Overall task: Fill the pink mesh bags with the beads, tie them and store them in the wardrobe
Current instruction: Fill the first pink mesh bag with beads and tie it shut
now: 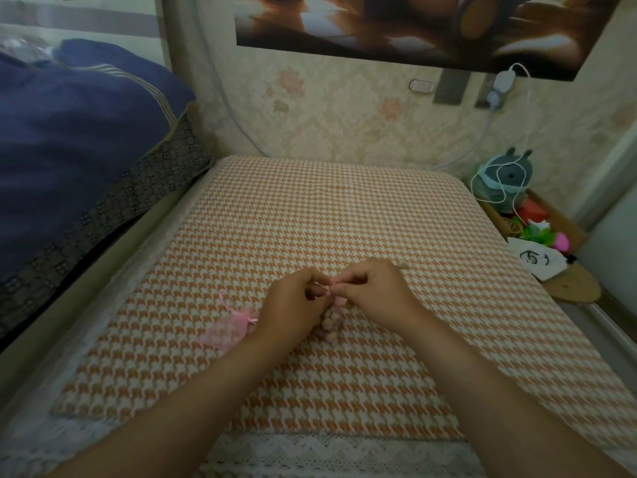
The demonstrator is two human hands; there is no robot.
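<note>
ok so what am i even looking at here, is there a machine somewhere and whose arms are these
There is no machine here. A person wears one camera on the head, so this single picture looks forward and down along their own two arms. The left hand and the right hand meet over an orange-and-white houndstooth cover. Both hands appear to pinch a pink ribbon at the top of a small mesh bag of beads, which sits beneath them, as if tying it shut. A second pink mesh bag lies on the cover just left of the left hand; I cannot tell whether it is filled. Dark blue bedding lies off to the left, and a grey plush toy sits at the far right.
</note>
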